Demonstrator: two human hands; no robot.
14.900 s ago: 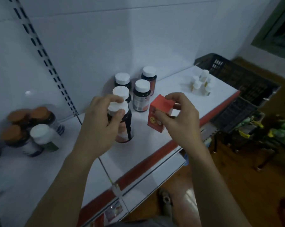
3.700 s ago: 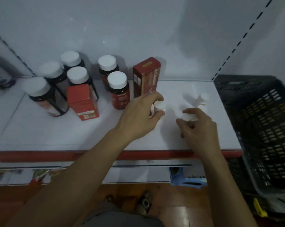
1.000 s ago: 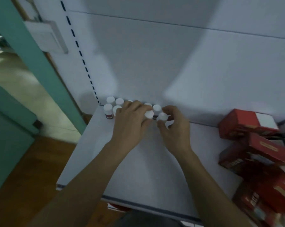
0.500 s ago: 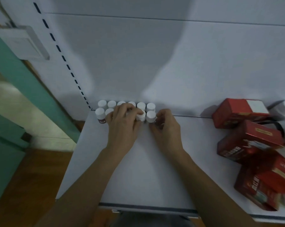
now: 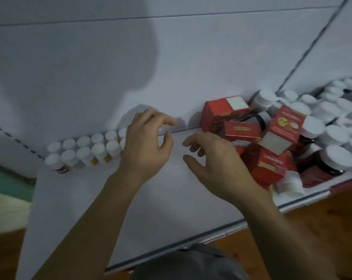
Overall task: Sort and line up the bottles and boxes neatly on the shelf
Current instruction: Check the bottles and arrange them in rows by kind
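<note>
Bare shelf (image 5: 110, 199) in front, left hand (image 5: 146, 142) above it, fingers loosely curled and spread, holding nothing, right hand (image 5: 215, 158) just beside, fingers half open, empty, 2 rows of small bottles (image 5: 83, 153) along back wall (image 5: 90, 67) at left, red boxes (image 5: 242, 129) and larger bottles (image 5: 337, 156) heaped at right.

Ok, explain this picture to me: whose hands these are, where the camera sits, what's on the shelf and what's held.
No machine here: a person works bare-handed, and the one camera sits on their head, looking down. The left hand is at the right end of two neat rows of small white-capped bottles at the back of the white shelf. The right hand hangs beside it, near a jumbled heap of red boxes and larger dark bottles. Both hands have loosely curled fingers and hold nothing visible.
</note>
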